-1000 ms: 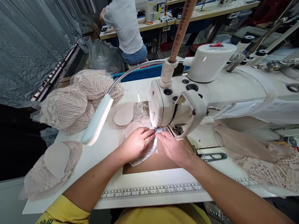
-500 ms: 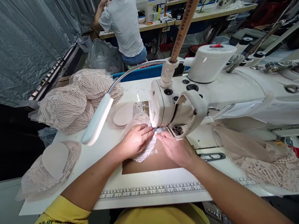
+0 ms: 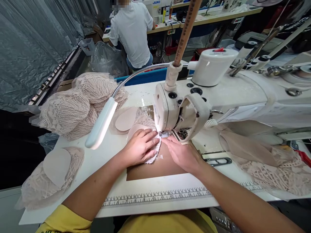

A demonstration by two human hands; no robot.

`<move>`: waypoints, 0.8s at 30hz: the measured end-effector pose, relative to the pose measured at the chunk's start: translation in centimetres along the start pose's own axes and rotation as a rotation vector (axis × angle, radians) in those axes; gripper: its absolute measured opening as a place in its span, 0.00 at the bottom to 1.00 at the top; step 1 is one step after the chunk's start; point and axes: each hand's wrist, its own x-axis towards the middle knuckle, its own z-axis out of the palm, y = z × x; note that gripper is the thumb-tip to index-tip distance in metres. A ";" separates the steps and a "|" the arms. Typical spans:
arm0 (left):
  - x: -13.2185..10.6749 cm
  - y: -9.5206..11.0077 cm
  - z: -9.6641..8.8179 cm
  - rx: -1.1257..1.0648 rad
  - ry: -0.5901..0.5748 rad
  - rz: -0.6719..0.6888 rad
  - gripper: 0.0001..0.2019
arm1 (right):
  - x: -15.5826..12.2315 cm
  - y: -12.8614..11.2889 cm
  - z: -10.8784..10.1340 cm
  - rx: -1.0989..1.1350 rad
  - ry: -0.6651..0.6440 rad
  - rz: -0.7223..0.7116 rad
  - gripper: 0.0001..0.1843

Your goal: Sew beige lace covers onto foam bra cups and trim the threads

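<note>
My left hand [image 3: 139, 147] lies flat, fingers spread, pressing a beige lace cup piece [image 3: 155, 152] onto the brown plate [image 3: 155, 168] just left of the presser foot [image 3: 166, 133]. My right hand [image 3: 182, 153] rests on the plate to the right, its fingers together at the lace edge by the foot. The white sewing machine head [image 3: 179, 110] stands directly over the fingertips. Part of the lace piece is hidden under my left hand.
Behind the needle lie sewn lace cups [image 3: 126, 118]. A heap of lace cups [image 3: 77, 103] is at the back left and more [image 3: 53, 171] at the front left. A gooseneck lamp [image 3: 100, 123] hangs over the table. Black snips [image 3: 218, 160] lie right. A person [image 3: 132, 32] sits behind.
The lace piece has moved away from me under the foot, so less of it shows in front of my left hand. Both hands have followed it slightly forward.
</note>
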 end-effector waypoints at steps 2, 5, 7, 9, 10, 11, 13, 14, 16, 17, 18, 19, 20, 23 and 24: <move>-0.1 0.0 0.0 -0.019 0.004 0.035 0.20 | -0.1 -0.2 -0.3 -0.003 -0.020 0.003 0.19; -0.2 0.0 0.2 -0.031 0.018 0.081 0.18 | -0.2 -0.5 -0.4 -0.034 -0.053 -0.021 0.19; -0.2 0.0 0.3 -0.015 0.021 0.103 0.16 | -0.2 -0.6 -0.3 -0.066 -0.062 -0.029 0.18; -0.2 -0.1 0.4 0.018 0.017 0.120 0.15 | -0.2 -0.6 -0.2 -0.086 -0.058 -0.037 0.17; -0.2 -0.1 0.3 0.036 0.013 0.126 0.15 | -0.2 -0.6 -0.1 -0.091 -0.050 -0.039 0.17; -0.2 -0.1 0.3 0.051 0.008 0.128 0.15 | -0.2 -0.6 0.0 -0.096 -0.040 -0.038 0.16; 0.0 0.0 0.2 0.071 -0.003 0.109 0.16 | -0.1 -0.7 0.0 -0.102 -0.021 -0.028 0.17; 0.1 0.2 0.2 0.076 -0.008 0.092 0.16 | -0.1 -0.7 0.0 -0.105 -0.016 -0.019 0.17; 0.4 0.4 0.1 0.079 -0.009 0.051 0.16 | -0.1 -0.9 0.0 -0.111 -0.022 0.010 0.17; 0.5 0.6 0.1 0.076 -0.011 0.034 0.16 | 0.0 -0.9 0.0 -0.115 -0.031 0.028 0.17; 0.5 0.7 0.0 0.071 -0.014 0.022 0.17 | 0.0 -1.0 0.0 -0.119 -0.044 0.044 0.17; 0.6 0.8 0.0 0.065 -0.016 0.015 0.17 | 0.1 -1.0 -0.1 -0.124 -0.056 0.058 0.18; 0.6 0.9 0.0 0.058 -0.020 0.010 0.17 | 0.1 -1.0 -0.1 -0.128 -0.065 0.068 0.19; 0.6 0.9 -0.1 0.045 -0.024 0.015 0.18 | 0.1 -1.0 -0.1 -0.136 -0.079 0.076 0.19; 0.6 0.9 -0.2 0.044 -0.023 0.018 0.18 | 0.1 -1.0 -0.2 -0.136 -0.081 0.077 0.19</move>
